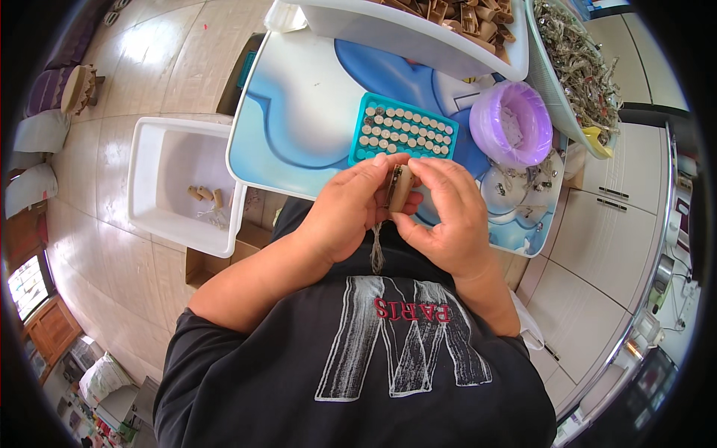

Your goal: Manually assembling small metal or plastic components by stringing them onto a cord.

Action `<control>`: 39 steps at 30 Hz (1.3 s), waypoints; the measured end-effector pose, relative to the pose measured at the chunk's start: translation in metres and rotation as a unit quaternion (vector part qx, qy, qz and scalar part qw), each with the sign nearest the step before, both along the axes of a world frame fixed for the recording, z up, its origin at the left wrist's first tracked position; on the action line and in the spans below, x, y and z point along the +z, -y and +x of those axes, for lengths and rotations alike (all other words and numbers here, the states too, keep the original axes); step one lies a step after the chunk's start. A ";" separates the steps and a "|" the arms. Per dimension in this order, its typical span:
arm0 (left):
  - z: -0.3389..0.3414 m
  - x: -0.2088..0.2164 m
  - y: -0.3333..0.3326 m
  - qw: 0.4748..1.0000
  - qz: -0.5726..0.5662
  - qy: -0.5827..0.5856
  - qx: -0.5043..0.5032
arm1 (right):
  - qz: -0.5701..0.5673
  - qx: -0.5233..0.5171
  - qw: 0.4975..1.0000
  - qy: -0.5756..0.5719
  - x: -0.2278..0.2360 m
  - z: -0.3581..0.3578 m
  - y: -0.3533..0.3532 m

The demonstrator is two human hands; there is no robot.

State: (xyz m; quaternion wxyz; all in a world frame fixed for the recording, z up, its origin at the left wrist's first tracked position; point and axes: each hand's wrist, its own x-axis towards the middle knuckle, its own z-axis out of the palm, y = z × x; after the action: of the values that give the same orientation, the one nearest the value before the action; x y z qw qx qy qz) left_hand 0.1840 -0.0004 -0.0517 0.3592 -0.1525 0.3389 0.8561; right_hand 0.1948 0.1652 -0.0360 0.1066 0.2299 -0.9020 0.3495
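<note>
Just beyond my chest, both hands meet around a small assembly. My left hand [351, 198], fingers closed, grips a dark component with a bundle of thin wire [377, 250] dangling below it. A tan cork-shaped casing [401, 188] stands upright against that component, held by the closed fingers of my right hand [448, 213]. How the two parts join is partly hidden by my fingers. Right behind my hands lies a teal tray [356, 146] with rows of small round button-like pieces, most pale and a few dark.
A blue-and-white table [299, 82] carries a purple-lined tub [493, 142] of small white pieces. A white bin [321, 22] of tan shells and a basket [553, 82] of tangled wires stand behind. Loose wired parts [515, 187] lie right. A white bin [149, 160] at left holds finished-looking corks.
</note>
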 end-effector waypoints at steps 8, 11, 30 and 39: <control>0.003 0.005 -0.004 1.000 -0.014 -0.023 0.004 | 0.019 -0.007 1.000 0.004 -0.003 0.003 0.000; 0.005 0.005 -0.008 0.998 -0.066 -0.021 -0.014 | 0.018 -0.012 1.000 -0.004 -0.005 0.003 0.000; 0.018 0.006 -0.006 0.935 -0.227 -0.272 -0.018 | -0.387 -0.030 0.897 0.210 -0.018 0.018 -0.009; 0.007 0.006 -0.004 0.965 -0.173 -0.182 -0.072 | -0.352 -0.044 0.903 0.243 -0.022 0.014 -0.007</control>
State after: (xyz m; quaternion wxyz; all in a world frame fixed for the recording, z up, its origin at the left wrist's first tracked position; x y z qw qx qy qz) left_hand 0.1913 0.0034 -0.0453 0.3207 -0.0292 0.5515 0.7695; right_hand 0.2087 0.1722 -0.0581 -0.0265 0.0460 -0.7277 0.6838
